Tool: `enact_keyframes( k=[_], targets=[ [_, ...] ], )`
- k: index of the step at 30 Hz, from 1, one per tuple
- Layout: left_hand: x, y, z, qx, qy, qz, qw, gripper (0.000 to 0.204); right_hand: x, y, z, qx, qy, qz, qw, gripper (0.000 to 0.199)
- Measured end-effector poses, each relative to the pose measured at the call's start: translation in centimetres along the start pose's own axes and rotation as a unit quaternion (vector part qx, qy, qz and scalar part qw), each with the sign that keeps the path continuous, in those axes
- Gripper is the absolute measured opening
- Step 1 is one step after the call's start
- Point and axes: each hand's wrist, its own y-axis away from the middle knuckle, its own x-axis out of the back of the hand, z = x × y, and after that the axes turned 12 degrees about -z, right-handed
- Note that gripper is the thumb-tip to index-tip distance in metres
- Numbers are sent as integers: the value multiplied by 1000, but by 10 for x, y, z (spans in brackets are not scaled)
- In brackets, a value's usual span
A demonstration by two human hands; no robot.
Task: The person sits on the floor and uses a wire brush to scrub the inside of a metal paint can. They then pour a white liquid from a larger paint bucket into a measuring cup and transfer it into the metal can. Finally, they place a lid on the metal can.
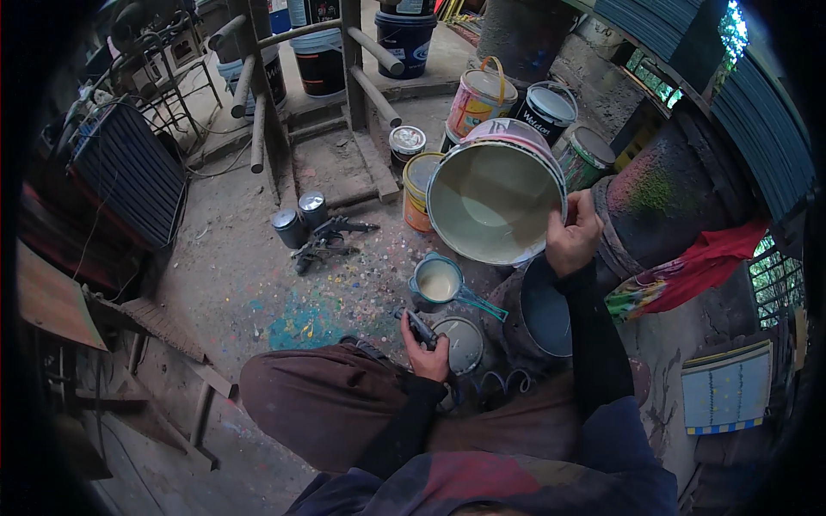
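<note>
My right hand grips the rim of a large paint bucket, which is tilted so its mouth faces me. Its inside is coated pale grey-green, with liquid pooled low inside. In front of my lap, my left hand is closed around a dark metal spray gun, partly hidden by the fingers. Beside that hand is a round grey container. Below the tilted bucket, a teal-handled strainer rests on a small can, with cream-coloured liquid showing in it.
Two more spray guns with metal cups lie on the paint-spattered floor. Lidded paint cans stand behind the bucket. A dark open drum is at my right knee, a red cloth beyond. A wooden frame stands ahead.
</note>
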Motion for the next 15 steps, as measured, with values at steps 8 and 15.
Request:
enact_keyframes(
  k=[8, 15],
  targets=[
    [1, 0, -7, -14, -24, -44, 999, 80, 4, 11, -9, 71, -3, 10, 997, 17],
    [0, 0, -10, -32, -71, -61, 995, 80, 8, 16, -13, 119, 9, 6, 993, 19]
  ],
)
